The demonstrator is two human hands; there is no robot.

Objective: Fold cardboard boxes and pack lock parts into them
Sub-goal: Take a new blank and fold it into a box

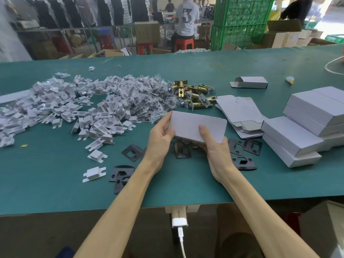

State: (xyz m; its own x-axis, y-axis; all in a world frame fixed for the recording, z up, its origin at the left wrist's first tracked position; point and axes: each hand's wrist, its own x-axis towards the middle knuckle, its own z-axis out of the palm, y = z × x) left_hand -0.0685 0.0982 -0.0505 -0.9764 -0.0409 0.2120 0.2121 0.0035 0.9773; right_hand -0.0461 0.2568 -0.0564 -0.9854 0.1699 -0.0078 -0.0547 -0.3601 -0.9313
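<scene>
A small white cardboard box (193, 125) is held just above the green table (55, 183), its wide face toward me. My left hand (161, 135) grips its left end, fingers curled round the edge. My right hand (214, 144) holds the right end, thumb pressed on the top face. Black strike plates (131, 152) lie beneath and around my hands. Brass latch bolts (195, 95) sit in a small heap behind the box. Flat unfolded box blanks (240, 112) lie to the right of it.
A wide pile of white plastic inserts (55, 107) and bagged screws (147, 101) covers the left half. Closed white boxes (305, 127) are stacked at the right. One open box (249, 82) lies further back. A charger and cable (179, 223) hang under the front edge.
</scene>
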